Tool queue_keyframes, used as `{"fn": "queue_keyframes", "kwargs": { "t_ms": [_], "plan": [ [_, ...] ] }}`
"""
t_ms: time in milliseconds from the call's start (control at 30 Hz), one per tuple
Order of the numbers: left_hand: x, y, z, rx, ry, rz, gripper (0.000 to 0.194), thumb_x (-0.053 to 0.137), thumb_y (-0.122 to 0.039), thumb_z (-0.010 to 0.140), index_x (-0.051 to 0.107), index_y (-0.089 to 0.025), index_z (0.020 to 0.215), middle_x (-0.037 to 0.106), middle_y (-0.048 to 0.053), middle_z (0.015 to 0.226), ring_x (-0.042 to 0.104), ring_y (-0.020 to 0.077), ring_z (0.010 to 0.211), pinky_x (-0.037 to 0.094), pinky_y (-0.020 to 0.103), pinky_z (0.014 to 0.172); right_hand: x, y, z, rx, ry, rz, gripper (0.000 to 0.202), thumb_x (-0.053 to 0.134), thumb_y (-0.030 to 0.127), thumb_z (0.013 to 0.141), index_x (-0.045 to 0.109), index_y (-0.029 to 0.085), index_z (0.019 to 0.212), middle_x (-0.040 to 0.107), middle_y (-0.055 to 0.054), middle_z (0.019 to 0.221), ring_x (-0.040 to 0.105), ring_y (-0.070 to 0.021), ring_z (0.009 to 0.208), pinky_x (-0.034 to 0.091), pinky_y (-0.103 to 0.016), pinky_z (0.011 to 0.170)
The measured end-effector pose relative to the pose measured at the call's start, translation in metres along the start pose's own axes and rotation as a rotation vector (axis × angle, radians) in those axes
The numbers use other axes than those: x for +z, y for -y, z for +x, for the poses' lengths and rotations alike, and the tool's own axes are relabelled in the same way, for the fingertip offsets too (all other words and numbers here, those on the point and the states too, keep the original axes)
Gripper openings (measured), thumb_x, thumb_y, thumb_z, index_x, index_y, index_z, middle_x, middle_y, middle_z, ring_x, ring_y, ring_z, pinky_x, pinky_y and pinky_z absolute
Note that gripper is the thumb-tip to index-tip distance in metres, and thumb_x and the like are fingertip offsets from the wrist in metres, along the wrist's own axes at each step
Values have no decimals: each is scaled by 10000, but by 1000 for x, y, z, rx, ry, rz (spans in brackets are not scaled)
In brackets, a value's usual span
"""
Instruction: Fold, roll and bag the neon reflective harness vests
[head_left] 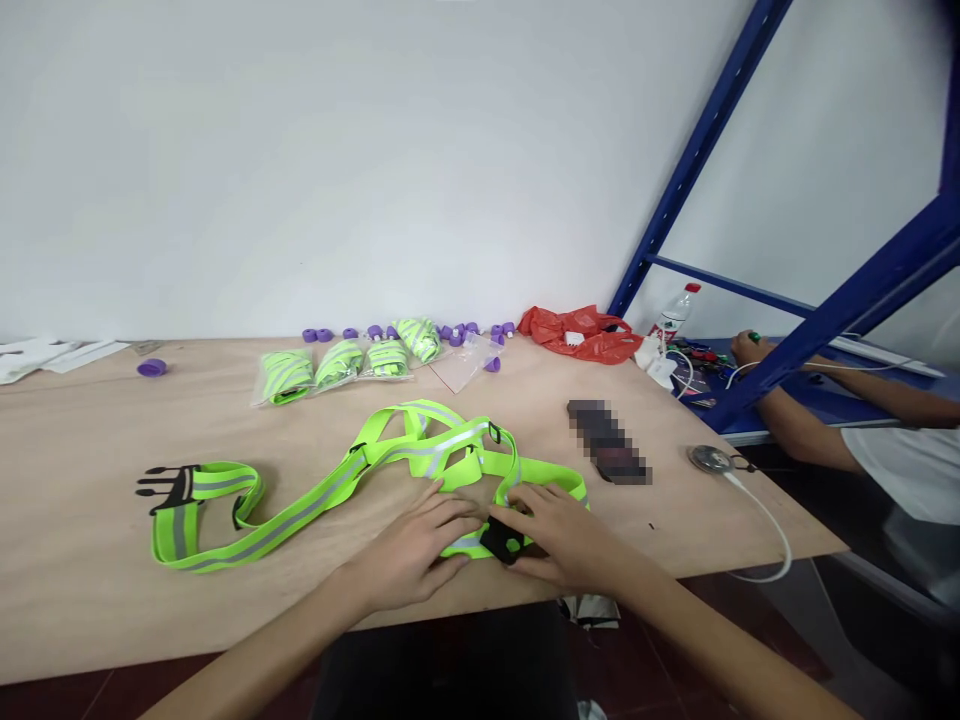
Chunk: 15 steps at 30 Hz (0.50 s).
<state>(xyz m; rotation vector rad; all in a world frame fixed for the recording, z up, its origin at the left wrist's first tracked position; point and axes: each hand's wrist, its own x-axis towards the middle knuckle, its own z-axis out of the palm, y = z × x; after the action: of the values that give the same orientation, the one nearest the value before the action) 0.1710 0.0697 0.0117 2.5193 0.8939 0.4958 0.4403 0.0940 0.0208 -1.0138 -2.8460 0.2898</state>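
A neon-green reflective strap harness with grey stripes lies loosely spread on the table. At its left end is a black prong buckle half. My right hand is closed, its thumb and fingers around a black buckle piece with a green patch on it, near the table's front edge. Its fingertips also rest by the green strap. My left hand lies just left of that piece, fingers stretched out and touching the strap. Nothing shows in its grip. A black slider sits on the strap beyond the hands.
Several bagged green straps and purple caps line the wooden table's back. A red plastic bag, a blurred-out dark object and a corded round metal device lie rightward. Beyond a blue frame, another person's arm works.
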Motion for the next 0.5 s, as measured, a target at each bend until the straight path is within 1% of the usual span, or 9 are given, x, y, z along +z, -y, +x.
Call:
{"fn": "queue_keyframes", "kwargs": {
  "t_ms": [100, 167, 200, 233, 300, 367, 433, 467, 500],
  "plan": [
    [5, 7, -5, -46, -52, 1, 409, 509, -200, 960, 553, -257, 1363, 563, 107, 1411, 488, 260, 1346, 256, 527, 1212, -3, -8, 7, -42, -66, 85, 282, 694, 260, 837, 658, 231, 1116, 640, -76, 1134, 633, -218, 960, 522, -321, 804],
    [10, 11, -7, -51, -79, -3, 419, 494, -190, 962, 540, -251, 1374, 496, 120, 1485, 428, 272, 1404, 285, 522, 1203, -5, -15, 9, -48, -129, 102, 112, 624, 234, 886, 668, 215, 987, 661, -73, 1109, 644, -188, 935, 517, -281, 779],
    [12, 12, -7, -52, -87, -4, 434, 491, -187, 960, 525, -247, 1389, 447, 123, 1528, 380, 279, 1439, 302, 516, 1198, -6, -18, 9, -44, -164, 88, 91, 583, 225, 909, 665, 212, 948, 680, -72, 1076, 653, -184, 915, 517, -278, 768],
    [15, 12, -6, -56, -95, -4, 459, 489, -181, 958, 500, -245, 1412, 388, 123, 1572, 322, 286, 1475, 310, 513, 1196, -8, -22, 10, -33, -208, 73, 117, 546, 216, 928, 663, 211, 928, 701, -72, 1038, 663, -186, 896, 519, -283, 763],
    [20, 11, 0, -77, -113, -1, 547, 499, -165, 943, 418, -242, 1479, 241, 125, 1646, 178, 306, 1531, 288, 536, 1203, -16, -30, 11, 24, -355, 74, 151, 512, 216, 943, 660, 213, 915, 730, -71, 961, 680, -202, 872, 525, -307, 774],
    [25, 9, 10, -100, -123, -20, 652, 517, -157, 926, 314, -237, 1540, 90, 131, 1682, 61, 325, 1550, 255, 565, 1209, -31, -39, 14, 151, -568, 136, 136, 535, 265, 941, 648, 216, 884, 736, -57, 881, 689, -209, 809, 531, -314, 739],
    [31, 7, 27, -113, -109, -77, 734, 539, -164, 908, 234, -217, 1573, -20, 146, 1686, 21, 335, 1549, 262, 560, 1206, -53, -46, 17, 304, -778, 205, 181, 565, 337, 933, 615, 222, 802, 703, -19, 748, 672, -195, 685, 521, -295, 636],
    [35, 7, 37, -118, -102, -113, 754, 547, -175, 903, 214, -198, 1579, -44, 160, 1683, 22, 338, 1547, 274, 550, 1204, -66, -47, 19, 350, -855, 219, 215, 573, 366, 930, 595, 226, 769, 684, -5, 695, 662, -192, 642, 516, -291, 601],
    [38, 6, 50, -121, -96, -147, 772, 559, -192, 898, 202, -170, 1582, -54, 180, 1678, 22, 341, 1546, 283, 542, 1202, -78, -46, 21, 363, -939, 193, 216, 579, 374, 927, 590, 230, 767, 690, -6, 699, 671, -198, 653, 527, -301, 614]
  ]
}}
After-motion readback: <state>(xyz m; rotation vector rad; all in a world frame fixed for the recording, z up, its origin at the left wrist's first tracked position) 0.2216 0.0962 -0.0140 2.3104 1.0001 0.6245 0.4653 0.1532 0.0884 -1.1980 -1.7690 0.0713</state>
